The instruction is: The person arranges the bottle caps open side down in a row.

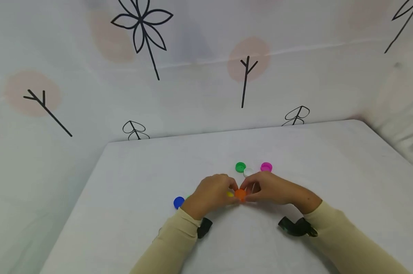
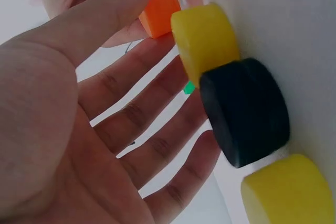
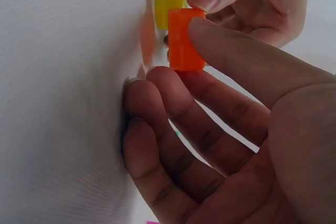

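Note:
An orange bottle cap [image 1: 240, 195] is pinched between the thumb and fingers of both hands, a little above the white tabletop. My left hand [image 1: 210, 192] grips it from the left and my right hand [image 1: 273, 188] from the right. Just beside it in the left wrist view stands a yellow cap [image 2: 205, 38], followed by a black cap [image 2: 247, 114] and another yellow cap [image 2: 291, 192], in a row along the left palm. From above, the left hand hides most of this row. The right wrist view shows the orange cap [image 3: 186, 40] close to the yellow cap [image 3: 169, 3].
A blue cap [image 1: 179, 202] lies left of the left hand, with a sliver of light green cap [image 1: 188, 197] beside it. Behind the hands are a green cap [image 1: 240, 167], a white cap [image 1: 248, 172] and a magenta cap [image 1: 266, 166].

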{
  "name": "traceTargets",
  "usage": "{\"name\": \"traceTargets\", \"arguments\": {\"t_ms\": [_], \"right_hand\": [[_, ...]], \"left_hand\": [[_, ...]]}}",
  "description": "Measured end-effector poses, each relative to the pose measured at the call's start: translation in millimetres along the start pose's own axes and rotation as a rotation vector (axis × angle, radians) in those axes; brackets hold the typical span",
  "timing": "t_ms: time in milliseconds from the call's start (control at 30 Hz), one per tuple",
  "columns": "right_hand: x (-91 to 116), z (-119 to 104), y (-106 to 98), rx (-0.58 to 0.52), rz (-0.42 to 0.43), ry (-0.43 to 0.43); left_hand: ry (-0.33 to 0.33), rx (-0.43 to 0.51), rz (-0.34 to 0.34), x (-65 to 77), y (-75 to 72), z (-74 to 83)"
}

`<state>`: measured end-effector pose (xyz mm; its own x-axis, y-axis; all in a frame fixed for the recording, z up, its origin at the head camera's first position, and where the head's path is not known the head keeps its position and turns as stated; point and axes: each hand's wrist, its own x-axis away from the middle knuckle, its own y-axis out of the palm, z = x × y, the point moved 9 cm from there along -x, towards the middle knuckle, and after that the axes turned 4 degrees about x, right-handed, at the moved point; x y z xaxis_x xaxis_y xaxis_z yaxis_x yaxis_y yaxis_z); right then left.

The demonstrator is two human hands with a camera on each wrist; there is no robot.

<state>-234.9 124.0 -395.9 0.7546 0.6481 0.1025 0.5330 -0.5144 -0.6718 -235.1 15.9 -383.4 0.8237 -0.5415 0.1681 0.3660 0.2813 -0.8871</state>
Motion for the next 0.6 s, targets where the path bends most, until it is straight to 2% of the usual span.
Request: {"name": "traceTargets", "arguments": {"t_ms": [100,467,600], "right_hand": [[-1.7,0.1,3.9,0.005,-0.007,0.004],[-4.6,5.2,7.3,0.052,0.011,0.024],[-4.1,4.2,6.9,0.069,0.023,0.024]], "left_hand": [[0.004,-0.038,0.008,0.8,1.7,-0.6],[0.036,-0.057,0.039,0.1,2.6,1.2],[0.026,-0.074,0.043,0.9,3.0,1.6]]}}
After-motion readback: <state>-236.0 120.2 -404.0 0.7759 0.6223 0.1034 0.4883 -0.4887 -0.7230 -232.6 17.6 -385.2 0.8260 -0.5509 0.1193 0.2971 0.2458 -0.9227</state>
